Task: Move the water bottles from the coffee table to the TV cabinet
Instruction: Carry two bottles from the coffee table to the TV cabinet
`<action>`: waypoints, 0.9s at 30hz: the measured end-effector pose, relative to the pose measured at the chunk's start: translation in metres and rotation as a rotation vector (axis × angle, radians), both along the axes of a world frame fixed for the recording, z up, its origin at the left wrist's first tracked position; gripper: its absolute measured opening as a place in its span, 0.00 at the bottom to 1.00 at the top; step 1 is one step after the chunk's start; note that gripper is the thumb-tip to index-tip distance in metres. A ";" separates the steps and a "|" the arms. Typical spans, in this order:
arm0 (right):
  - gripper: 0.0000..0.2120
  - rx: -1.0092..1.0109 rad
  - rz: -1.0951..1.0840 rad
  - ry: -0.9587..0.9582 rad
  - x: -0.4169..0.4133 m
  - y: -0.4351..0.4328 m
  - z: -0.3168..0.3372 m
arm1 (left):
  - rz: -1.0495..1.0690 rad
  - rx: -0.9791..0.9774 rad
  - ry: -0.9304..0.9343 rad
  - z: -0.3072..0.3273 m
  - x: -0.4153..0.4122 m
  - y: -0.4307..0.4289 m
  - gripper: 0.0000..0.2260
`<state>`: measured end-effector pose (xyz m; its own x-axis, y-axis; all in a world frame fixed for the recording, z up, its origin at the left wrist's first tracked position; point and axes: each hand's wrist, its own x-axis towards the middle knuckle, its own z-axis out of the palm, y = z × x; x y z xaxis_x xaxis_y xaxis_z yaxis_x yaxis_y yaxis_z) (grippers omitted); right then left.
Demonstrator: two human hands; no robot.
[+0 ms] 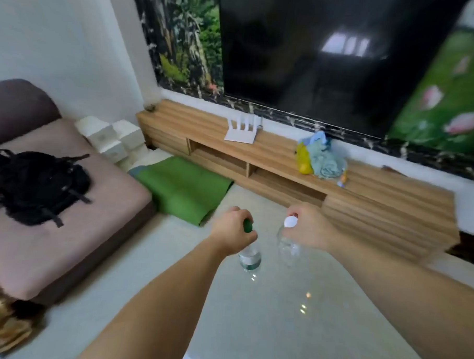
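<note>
left hand (232, 228): clamped on green-cap bottle (250, 254) neck
right hand (311, 227): clamped on white-cap bottle (288, 245) neck
cabinet (378, 210): ahead

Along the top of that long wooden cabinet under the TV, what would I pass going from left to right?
On the TV cabinet, left to right: a small dark object at the far left corner, too blurred to name → a white router with upright antennas → a yellow and light-blue bundle.

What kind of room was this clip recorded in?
Most likely a home living room: a large dark TV above a long wooden cabinet, with a cushioned sofa at the left.
</note>
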<state>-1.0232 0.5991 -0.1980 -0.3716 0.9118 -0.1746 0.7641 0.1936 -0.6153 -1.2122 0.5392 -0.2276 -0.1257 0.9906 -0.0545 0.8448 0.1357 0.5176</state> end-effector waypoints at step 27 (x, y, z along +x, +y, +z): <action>0.11 -0.102 -0.534 -0.199 0.328 -0.043 -0.049 | -0.655 -0.140 0.063 -0.022 0.306 0.080 0.17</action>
<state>-0.6948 0.5560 -0.2466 0.1842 0.9388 -0.2911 0.8424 -0.3033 -0.4453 -0.9059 0.6193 -0.2499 0.4913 0.8476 -0.2005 0.8037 -0.3524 0.4795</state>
